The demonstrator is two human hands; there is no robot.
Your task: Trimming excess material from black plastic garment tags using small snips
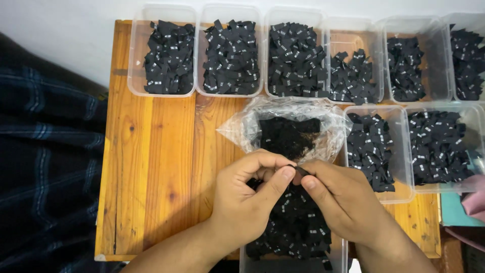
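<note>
My left hand (252, 194) and my right hand (341, 199) meet over the middle of a wooden table (151, 162), fingertips pinching one small black fabric label (299, 170) between them. Right below my hands sits a clear tub (295, 232) heaped with loose black labels that carry small white marks. Just beyond my fingers lies an open clear plastic bag (293, 126) holding a dark pile of more labels.
Several clear plastic tubs of sorted black labels line the table's far edge (169, 53) and its right side (376, 151). A dark plaid cloth (45, 151) lies to the left of the table. Pink and teal items (467, 205) sit at the right edge.
</note>
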